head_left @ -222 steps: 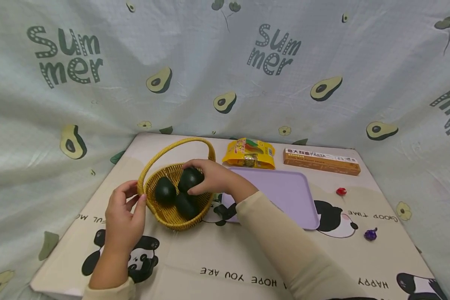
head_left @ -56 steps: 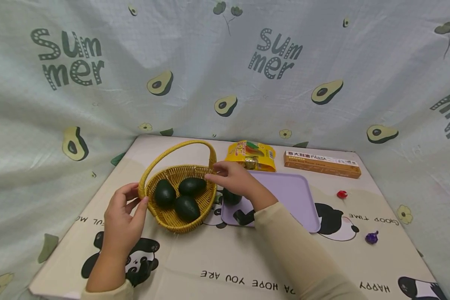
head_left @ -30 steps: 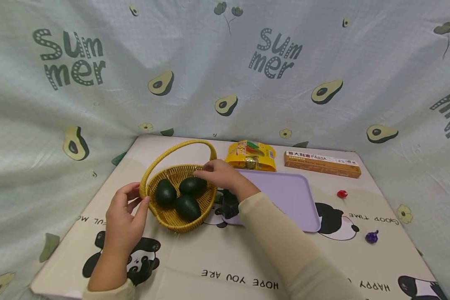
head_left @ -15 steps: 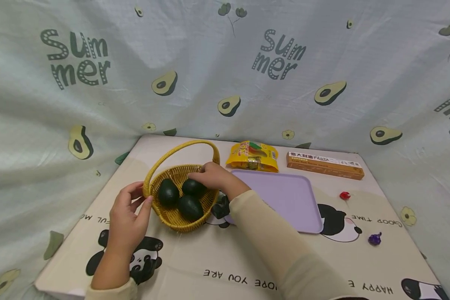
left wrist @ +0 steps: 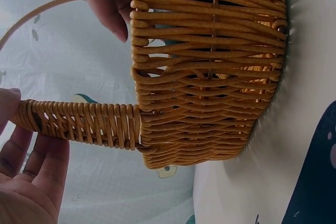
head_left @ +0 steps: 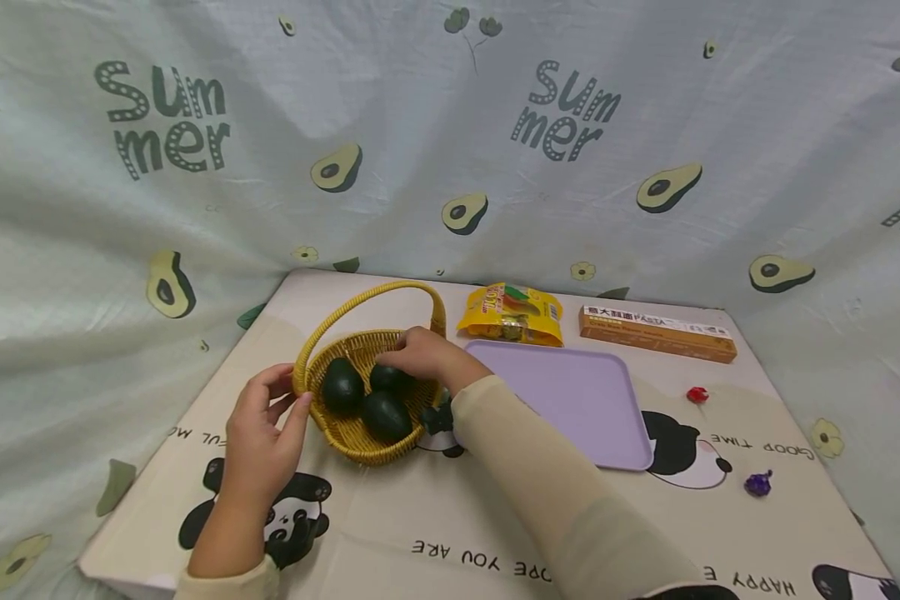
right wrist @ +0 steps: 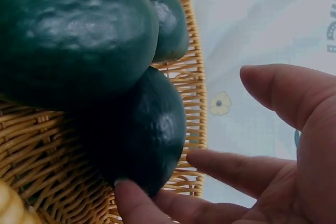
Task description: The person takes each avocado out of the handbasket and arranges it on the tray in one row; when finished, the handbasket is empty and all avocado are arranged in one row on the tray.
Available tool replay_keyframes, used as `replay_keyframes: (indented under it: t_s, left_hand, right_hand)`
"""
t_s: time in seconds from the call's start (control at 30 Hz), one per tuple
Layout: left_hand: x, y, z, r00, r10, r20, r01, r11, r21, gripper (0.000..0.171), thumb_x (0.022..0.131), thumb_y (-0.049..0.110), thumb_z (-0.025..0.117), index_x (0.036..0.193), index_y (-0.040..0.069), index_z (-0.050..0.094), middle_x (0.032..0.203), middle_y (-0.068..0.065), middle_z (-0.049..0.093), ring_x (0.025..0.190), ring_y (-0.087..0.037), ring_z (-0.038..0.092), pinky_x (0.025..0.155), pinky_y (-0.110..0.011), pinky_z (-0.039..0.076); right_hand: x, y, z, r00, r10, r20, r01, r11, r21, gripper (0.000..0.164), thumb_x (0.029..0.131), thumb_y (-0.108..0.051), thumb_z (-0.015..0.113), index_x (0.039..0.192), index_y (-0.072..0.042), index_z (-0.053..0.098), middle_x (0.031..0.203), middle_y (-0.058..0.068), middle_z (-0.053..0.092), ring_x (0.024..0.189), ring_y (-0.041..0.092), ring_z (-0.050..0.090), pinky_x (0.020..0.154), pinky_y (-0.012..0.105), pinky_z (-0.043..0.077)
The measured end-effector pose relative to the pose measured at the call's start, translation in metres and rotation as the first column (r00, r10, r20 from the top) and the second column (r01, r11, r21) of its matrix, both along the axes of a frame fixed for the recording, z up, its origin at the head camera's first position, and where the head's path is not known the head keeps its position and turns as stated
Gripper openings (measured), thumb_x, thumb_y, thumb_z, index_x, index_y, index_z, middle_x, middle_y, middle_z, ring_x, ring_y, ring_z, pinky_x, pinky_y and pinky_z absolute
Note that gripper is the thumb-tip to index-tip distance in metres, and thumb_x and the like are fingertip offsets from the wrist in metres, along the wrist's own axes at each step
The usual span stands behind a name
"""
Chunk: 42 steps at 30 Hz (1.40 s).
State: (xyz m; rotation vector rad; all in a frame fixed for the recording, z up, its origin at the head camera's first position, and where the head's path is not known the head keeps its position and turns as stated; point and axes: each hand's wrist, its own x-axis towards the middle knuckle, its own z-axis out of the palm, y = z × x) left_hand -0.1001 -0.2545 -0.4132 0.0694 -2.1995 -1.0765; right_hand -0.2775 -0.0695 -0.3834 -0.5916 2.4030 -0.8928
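Note:
A woven wicker basket (head_left: 360, 452) holds three dark green avocados: one at the left (head_left: 342, 387), one in front (head_left: 387, 417), one at the back right (head_left: 387, 381). My left hand (head_left: 264, 437) pinches the basket handle (left wrist: 100, 124) near its left base, thumb on one side and fingers on the other. My right hand (head_left: 431, 358) reaches into the basket over the back-right avocado, partly covering it. In the right wrist view, fingertips (right wrist: 128, 192) lie right at that avocado (right wrist: 163, 135), while the thumb is spread well away from it.
Right of the basket lies a flat lilac tray (head_left: 570, 400). Behind it are a yellow snack bag (head_left: 512, 315) and a long pasta box (head_left: 656, 333). A red wrapped candy (head_left: 697, 395) and a purple one (head_left: 758, 483) sit farther right. A printed curtain (head_left: 450, 125) stands behind the table.
Earlier the right hand held the back avocado, then drew back to the basket's right rim. Since then it has moved left over that avocado again. The left hand keeps its hold.

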Motion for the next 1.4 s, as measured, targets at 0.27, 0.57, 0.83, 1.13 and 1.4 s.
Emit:
replay_keyframes:
  t_s: [0.27, 0.57, 0.83, 1.13, 1.4]
  left_hand:
    - [0.001, 0.0, 0.001, 1.0, 0.0, -0.004, 0.0, 1.0, -0.011, 0.044, 0.094, -0.004, 0.069, 0.135, -0.002, 0.053, 0.128, -0.015, 0.059, 0.118, -0.021, 0.06, 0.099, -0.001, 0.042]
    - [0.0, 0.0, 0.0, 1.0, 0.002, 0.002, -0.002, 1.0, -0.014, 0.044, 0.094, -0.004, 0.069, 0.135, -0.002, 0.054, 0.129, -0.013, 0.06, 0.115, -0.005, 0.055, 0.099, -0.002, 0.043]
    - [-0.001, -0.001, 0.0, 1.0, 0.001, 0.003, -0.001, 1.0, -0.018, 0.045, 0.094, -0.004, 0.069, 0.135, -0.002, 0.053, 0.129, -0.014, 0.06, 0.115, -0.005, 0.055, 0.099, -0.002, 0.043]
    - [-0.001, -0.003, 0.0, 1.0, -0.003, -0.004, 0.002, 1.0, -0.015, 0.045, 0.093, -0.005, 0.069, 0.135, -0.002, 0.053, 0.129, -0.014, 0.06, 0.115, 0.002, 0.053, 0.099, -0.002, 0.043]
    - [0.0, -0.003, 0.0, 1.0, -0.015, 0.004, 0.015, 1.0, -0.006, 0.044, 0.095, -0.004, 0.068, 0.136, -0.001, 0.053, 0.129, -0.014, 0.059, 0.118, -0.019, 0.059, 0.1, -0.003, 0.043]
  right_hand:
    - [-0.004, -0.007, -0.005, 0.997, 0.08, -0.021, -0.08, 0.997, 0.024, 0.048, 0.1, -0.046, 0.06, 0.135, -0.013, 0.068, 0.127, 0.004, 0.068, 0.107, 0.018, 0.062, 0.096, 0.037, 0.057]
    - [-0.008, -0.018, -0.015, 0.992, 0.109, -0.069, -0.102, 0.991, 0.09, 0.034, 0.097, -0.042, 0.065, 0.11, -0.011, 0.074, 0.096, 0.0, 0.065, 0.088, 0.015, 0.058, 0.082, 0.03, 0.055]
    - [-0.01, -0.028, -0.016, 0.993, 0.098, -0.064, -0.09, 0.989, 0.121, 0.034, 0.093, -0.035, 0.073, 0.116, -0.01, 0.073, 0.104, 0.0, 0.067, 0.093, 0.015, 0.06, 0.089, 0.032, 0.058]
    - [-0.013, -0.03, -0.011, 0.996, 0.067, 0.06, -0.073, 0.991, 0.109, 0.046, 0.089, -0.024, 0.078, 0.132, -0.012, 0.068, 0.122, 0.003, 0.068, 0.108, 0.019, 0.065, 0.097, 0.039, 0.06]
    - [-0.012, -0.032, -0.015, 0.996, 0.046, 0.081, -0.051, 0.997, 0.058, 0.04, 0.086, -0.02, 0.08, 0.125, -0.013, 0.072, 0.116, 0.002, 0.07, 0.102, 0.017, 0.064, 0.095, 0.039, 0.06]
